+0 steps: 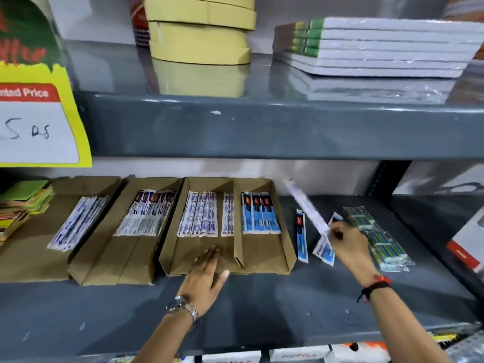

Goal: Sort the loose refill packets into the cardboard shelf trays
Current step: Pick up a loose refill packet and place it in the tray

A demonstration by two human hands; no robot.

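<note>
— White and thin, the packet [306,205] we pinch in our right hand [348,244] is a long flat strip. Our fingers are closed on its low end, and it sticks up and to the left, blurry at the top.

— What lies under that hand?

— Two or three loose packets [324,248] in blue and white, flat on the grey metal shelf [262,310]. One more blue packet [301,235] lies alone just to their left, beside the tray wall. Shiny green packs [377,239] in clear wrap sit to the right.

— And our left hand [207,276]?

— It is open and flat, fingers stretched out, holding nothing. Its fingertips rest on the floor of the brown cardboard tray [284,247]. We see a metal watch [183,307] on that wrist and a red and black band [377,284] on the other.

— What is in the tray?

— White packets [197,218] on the left of the cardboard wall, blue packets [260,217] on the right, all in neat rows. Two more trays [104,268] stand further left with more packets. Above us, on the top shelf, sit yellow tape rolls [201,30] and a stack of notebooks [374,45].
</note>
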